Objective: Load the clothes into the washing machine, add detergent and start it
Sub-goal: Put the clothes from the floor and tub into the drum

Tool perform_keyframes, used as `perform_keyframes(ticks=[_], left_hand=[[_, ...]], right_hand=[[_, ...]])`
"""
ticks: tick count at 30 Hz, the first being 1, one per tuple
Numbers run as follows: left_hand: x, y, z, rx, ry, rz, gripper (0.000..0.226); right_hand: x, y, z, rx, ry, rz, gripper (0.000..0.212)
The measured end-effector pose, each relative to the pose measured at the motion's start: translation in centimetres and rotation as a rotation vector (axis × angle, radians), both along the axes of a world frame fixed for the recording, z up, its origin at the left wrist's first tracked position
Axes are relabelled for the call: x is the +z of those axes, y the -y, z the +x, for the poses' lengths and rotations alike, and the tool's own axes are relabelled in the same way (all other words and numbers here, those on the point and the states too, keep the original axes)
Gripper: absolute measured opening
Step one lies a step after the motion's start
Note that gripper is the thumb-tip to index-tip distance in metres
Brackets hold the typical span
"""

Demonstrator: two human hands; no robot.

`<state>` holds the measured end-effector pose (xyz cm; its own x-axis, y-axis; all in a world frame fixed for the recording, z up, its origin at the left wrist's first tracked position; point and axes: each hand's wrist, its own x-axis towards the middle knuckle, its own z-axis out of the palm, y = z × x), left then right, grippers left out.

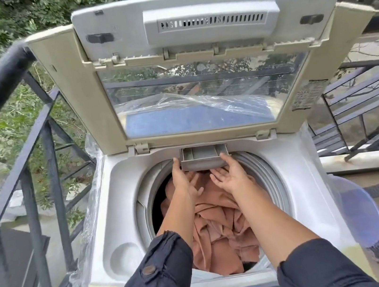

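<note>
The grey drawer [205,162] is pulled out above orange clothes [220,232]. The left hand [184,179] and right hand [230,175], fingers loose, touch its sides below the raised lid [198,0].

The drawer [204,157] juts over the drum [263,171]. I have my left hand [184,181] and right hand [232,177] crowding the space just under the drawer. Clothes [219,228] fill the drum below, with a dark gap [157,210] down-left. Behind the drawer, the upright lid [192,43] blocks.
</note>
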<state>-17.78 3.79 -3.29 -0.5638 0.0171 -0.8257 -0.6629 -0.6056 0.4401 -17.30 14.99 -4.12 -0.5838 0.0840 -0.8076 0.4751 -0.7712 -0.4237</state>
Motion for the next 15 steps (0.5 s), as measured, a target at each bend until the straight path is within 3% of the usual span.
perform_keyframes(ticks=[10, 15], left_hand=[[0.2, 0.4, 0.6, 0.062, -0.075, 0.063, 0.049], [0.2, 0.8, 0.5, 0.051, -0.1, 0.05, 0.045]], right_hand=[[0.8, 0.4, 0.6, -0.088, -0.029, -0.018, 0.046], [1.3, 0.5, 0.2, -0.089, -0.025, 0.006, 0.044]])
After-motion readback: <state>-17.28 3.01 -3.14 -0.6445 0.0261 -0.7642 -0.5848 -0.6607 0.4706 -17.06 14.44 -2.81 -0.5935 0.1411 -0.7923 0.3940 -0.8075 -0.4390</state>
